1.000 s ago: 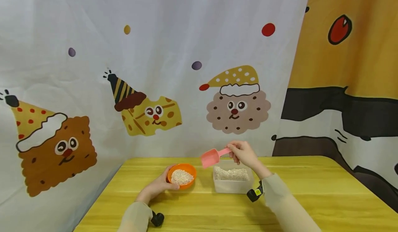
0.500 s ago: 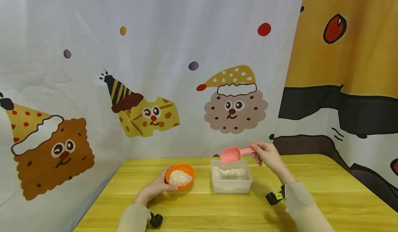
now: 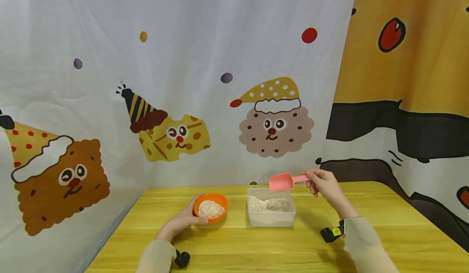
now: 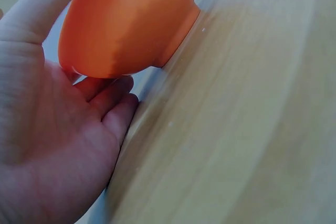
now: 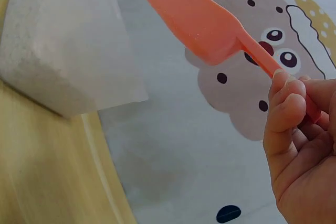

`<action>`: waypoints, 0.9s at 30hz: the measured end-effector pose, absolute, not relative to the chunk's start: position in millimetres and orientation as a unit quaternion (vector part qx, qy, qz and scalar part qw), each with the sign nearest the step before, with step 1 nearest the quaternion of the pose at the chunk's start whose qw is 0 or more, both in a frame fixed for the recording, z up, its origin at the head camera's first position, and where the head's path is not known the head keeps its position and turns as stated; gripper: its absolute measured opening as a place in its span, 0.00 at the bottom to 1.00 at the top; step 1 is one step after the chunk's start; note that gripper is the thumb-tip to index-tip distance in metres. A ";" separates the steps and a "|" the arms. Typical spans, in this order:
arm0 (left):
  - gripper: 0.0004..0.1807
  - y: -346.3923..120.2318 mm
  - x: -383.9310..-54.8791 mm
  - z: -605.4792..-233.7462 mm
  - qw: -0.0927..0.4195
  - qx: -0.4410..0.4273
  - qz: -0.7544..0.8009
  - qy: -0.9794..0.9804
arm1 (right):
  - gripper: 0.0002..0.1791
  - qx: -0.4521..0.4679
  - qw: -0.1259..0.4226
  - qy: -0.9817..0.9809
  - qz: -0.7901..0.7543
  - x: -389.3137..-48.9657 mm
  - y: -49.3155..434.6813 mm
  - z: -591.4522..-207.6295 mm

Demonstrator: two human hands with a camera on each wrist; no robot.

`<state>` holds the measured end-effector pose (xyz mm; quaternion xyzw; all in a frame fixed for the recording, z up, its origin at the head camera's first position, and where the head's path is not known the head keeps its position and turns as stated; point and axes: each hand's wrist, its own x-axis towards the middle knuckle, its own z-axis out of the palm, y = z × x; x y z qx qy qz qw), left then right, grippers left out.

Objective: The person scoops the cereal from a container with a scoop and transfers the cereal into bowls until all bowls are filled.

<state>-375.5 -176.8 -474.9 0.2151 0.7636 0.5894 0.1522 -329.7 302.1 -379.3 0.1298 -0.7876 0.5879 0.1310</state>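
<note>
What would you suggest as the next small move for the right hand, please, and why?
Probably lower the scoop into the tub: the scoop looks empty, the right hand holds it raised nearby, and flakes lie in the tub, while the left hand holds the bowl.

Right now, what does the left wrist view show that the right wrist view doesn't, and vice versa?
Only the left wrist view shows the orange bowl, seen from outside, and the left hand holding it. Only the right wrist view shows the pink scoop, the right hand gripping it, the translucent container and the round printed figure. Both show part of the wooden table.
</note>
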 end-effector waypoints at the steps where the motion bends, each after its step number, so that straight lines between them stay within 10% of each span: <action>1: 0.54 -177.2 -374.9 -473.7 0.152 0.215 0.589 0.764 | 0.21 0.126 0.127 -0.787 0.591 -330.2 302.0 -380.3; 13: 0.50 -161.8 -369.8 -423.3 0.030 0.246 0.532 0.809 | 0.21 0.113 0.118 -0.784 0.599 -337.6 307.1 -391.4; 27: 0.55 -56.1 -357.7 -404.0 0.043 0.293 0.459 0.837 | 0.20 0.115 0.115 -0.785 0.597 -342.7 303.5 -397.6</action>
